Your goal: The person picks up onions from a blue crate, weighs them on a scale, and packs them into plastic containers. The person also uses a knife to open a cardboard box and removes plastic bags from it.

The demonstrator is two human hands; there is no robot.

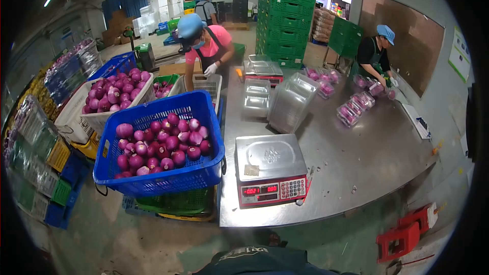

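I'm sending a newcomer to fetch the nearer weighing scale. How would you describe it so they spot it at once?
Start at the big steel table and go to its near edge, beside the blue crate of red onions. The scale there has a bare steel platform and a red-lit display facing forward. The other scale sits at the far end.

Neither of the wearer's hands shows in the head view; only a strip of the wearer's own clothing appears at the bottom edge. It is a dark teal-green garment (257, 260), the front of a shirt or apron, rounded as it bulges up into view, with smooth cloth and a soft fold across it. Pale lettering is printed across its upper part, seen upside down from the camera and too small and blurred to read. Below the lettering the cloth looks darker, nearly navy, towards the frame's rim. No sleeves, cuffs or gloves can be seen.
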